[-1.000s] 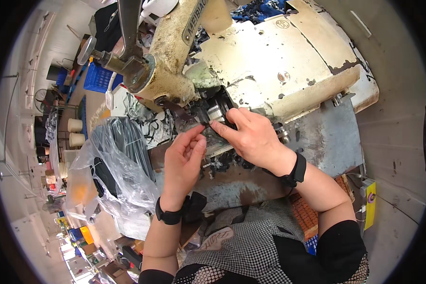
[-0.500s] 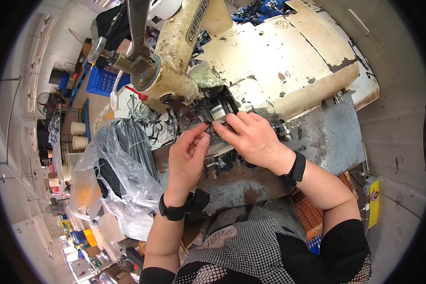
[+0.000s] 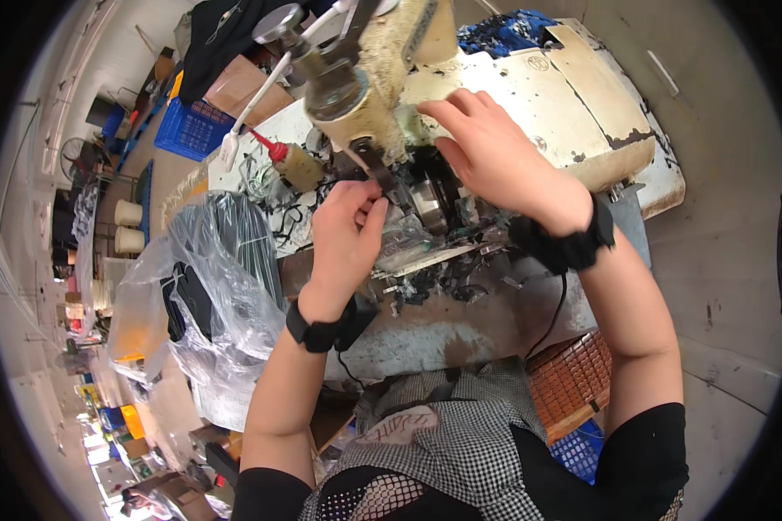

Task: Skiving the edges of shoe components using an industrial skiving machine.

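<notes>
A worn cream machine (image 3: 513, 104), which looks like a skiving machine, stands in front of me. My left hand (image 3: 347, 230) is at the lower end of its dark metal presser arm (image 3: 374, 163), thumb and fingers curled together. Whatever they pinch, if anything, is hidden. A shiny metal roller (image 3: 427, 207) lies just right of that hand, among dark parts. My right hand (image 3: 508, 161) is raised over the machine's working area, fingers apart and bent, with nothing visible in it. Dark scraps (image 3: 434, 285) hang and lie below the roller.
Left of the working area stands a bottle with a red tip (image 3: 297, 163). A clear plastic bag of dark pieces (image 3: 235, 304) sits at the bench's left. A blue crate (image 3: 191, 130) is farther back. The worn metal bench (image 3: 452, 334) lies between me and the machine.
My right hand has left the spot beside my left fingertips and risen up and right, opening. My left hand stays by the presser arm. The view has shifted, showing the bottle and roller more fully.
</notes>
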`<state>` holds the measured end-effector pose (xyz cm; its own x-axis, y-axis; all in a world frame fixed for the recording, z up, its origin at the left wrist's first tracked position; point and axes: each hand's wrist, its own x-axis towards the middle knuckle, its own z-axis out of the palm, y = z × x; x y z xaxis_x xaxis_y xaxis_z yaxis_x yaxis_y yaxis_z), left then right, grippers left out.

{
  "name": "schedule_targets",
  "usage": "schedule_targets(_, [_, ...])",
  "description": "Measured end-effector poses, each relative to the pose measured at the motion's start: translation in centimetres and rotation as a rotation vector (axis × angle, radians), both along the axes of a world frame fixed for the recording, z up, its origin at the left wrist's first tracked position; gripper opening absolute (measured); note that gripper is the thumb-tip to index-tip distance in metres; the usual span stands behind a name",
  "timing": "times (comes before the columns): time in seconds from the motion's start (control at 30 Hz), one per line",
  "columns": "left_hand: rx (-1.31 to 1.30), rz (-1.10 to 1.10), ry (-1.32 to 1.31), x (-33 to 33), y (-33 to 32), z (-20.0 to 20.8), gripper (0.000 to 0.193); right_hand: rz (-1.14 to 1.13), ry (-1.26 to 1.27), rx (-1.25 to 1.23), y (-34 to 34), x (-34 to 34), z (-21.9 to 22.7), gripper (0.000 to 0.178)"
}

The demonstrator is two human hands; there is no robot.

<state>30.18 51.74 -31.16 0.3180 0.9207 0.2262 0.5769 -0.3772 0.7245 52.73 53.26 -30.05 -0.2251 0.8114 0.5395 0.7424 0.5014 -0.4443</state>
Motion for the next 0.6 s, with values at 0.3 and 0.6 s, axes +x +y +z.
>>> schedule_targets(0.3, [0.110, -0.023, 0.053, -1.3, 2.1, -1.5, 0.021, 0.299, 0.142, -0.290, 10.5, -2.7, -3.0, 0.027])
schedule_targets(0.6, [0.135, -0.032, 0.157, -2.3, 2.6, -1.1, 0.028, 0.627, 0.687, -0.997, 13.7, -5.0, -1.9, 0.041])
